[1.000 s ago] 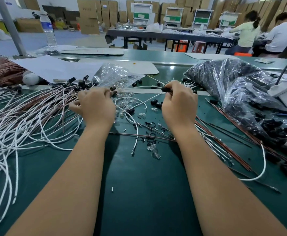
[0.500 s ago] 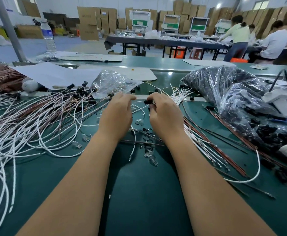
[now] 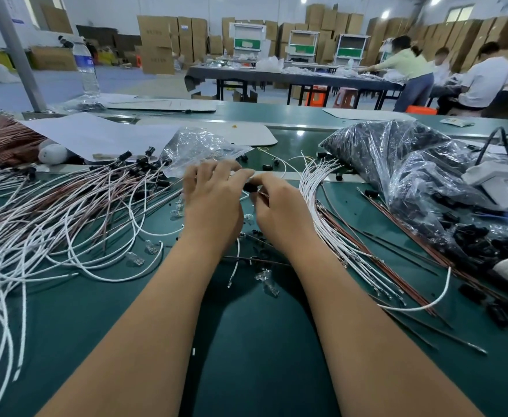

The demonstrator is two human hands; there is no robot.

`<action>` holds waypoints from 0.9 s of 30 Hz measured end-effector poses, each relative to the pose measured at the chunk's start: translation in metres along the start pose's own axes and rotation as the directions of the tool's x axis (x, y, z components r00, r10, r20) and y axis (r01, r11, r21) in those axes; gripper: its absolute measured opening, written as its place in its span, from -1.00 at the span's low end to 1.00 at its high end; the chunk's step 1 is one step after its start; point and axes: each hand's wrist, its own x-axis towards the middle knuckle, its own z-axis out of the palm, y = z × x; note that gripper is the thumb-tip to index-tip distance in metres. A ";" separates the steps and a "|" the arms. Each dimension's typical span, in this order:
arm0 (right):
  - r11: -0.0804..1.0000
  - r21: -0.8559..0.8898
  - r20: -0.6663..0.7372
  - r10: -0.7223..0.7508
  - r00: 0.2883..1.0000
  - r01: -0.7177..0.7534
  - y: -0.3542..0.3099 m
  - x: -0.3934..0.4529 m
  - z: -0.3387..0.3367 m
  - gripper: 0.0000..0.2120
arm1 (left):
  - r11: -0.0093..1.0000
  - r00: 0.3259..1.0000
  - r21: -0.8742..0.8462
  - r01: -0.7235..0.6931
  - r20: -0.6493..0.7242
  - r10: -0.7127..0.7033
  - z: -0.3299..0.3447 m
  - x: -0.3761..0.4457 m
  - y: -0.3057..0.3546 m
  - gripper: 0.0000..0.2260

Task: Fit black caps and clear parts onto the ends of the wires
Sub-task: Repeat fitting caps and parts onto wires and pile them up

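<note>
Green mat (image 3: 246,356) covers the bench, and close to the person it has only a few bits on it. A little farther out lie some clear parts (image 3: 264,279), small and glassy. They look light and hard, and they may slip, so it seems best to pick one up by its sides with two fingertips. Next come the two hands, close together. The left hand (image 3: 213,203) has its thumb and first finger pinching a black cap (image 3: 250,187), with its other fingers spread out above. The right hand (image 3: 280,209) is curled, and its fingertips meet the cap from the other side. I cannot tell just what the right fingers hold, as the hand hides it. The cap looks tiny, light and stiff, so a firm pinch on its round body should work. White wires (image 3: 316,206) lie in a bunch just right of the hands, and a big pile of wires (image 3: 66,212) with caps already on lies to the left. Wires are thin and bendy, so it seems wise to hold one close to its tip, or it will flop. Farther back, a bag of black caps (image 3: 397,164) sits on the right and a small clear bag (image 3: 198,149) sits behind the hands.
</note>
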 end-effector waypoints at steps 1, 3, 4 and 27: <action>1.000 0.001 -0.002 -0.003 1.000 0.003 0.000 0.000 0.001 -0.78 | 0.992 0.999 -0.124 0.012 0.031 -0.008 0.000 0.001 0.002 -0.51; 1.000 0.002 -0.015 -0.010 1.000 0.010 0.001 0.001 0.001 -0.76 | 0.928 0.993 -0.365 0.068 0.114 -0.028 0.002 0.002 0.005 -0.57; 1.000 0.013 -0.027 -0.012 1.000 0.013 0.002 0.001 0.001 -0.76 | 0.886 0.988 -0.450 0.114 0.144 -0.055 0.002 0.002 0.006 -0.63; 0.998 0.056 -0.201 -0.016 0.980 0.028 0.010 0.001 -0.007 -0.82 | 0.464 0.886 -0.771 0.436 0.278 -0.371 0.000 0.005 -0.018 -0.80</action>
